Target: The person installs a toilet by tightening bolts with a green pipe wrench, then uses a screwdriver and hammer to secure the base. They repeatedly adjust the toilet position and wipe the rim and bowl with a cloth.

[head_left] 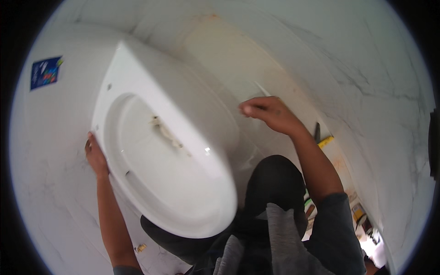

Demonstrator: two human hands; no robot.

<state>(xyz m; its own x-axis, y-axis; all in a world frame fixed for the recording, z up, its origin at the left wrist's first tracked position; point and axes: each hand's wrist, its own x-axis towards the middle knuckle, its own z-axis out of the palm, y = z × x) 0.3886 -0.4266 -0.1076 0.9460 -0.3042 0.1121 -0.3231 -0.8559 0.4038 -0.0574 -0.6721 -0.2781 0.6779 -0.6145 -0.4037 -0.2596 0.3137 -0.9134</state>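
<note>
A white ceramic toilet (151, 183) stands tilted in front of me, its rim bare of any seat and its open bowl facing up. Whitish-brown debris (165, 132) lies inside the bowl. On the toilet's left side, my left hand (96, 158) grips the outer edge near the hinge holes. My right hand (272, 114) hovers in the air to the right of the toilet, apart from it. Its fingers are curled together, and whatever they may hold is too small or hidden to make out. A blue label (46, 73) is stuck on the white surface at the upper left.
Marbled wall tiles (389, 82) rise on the right, above a stained beige strip (224, 41). A yellow and black tool (325, 141) lies right of my arm, with several other items farther down. A small brass-coloured fitting (140, 248) lies on the floor at lower left.
</note>
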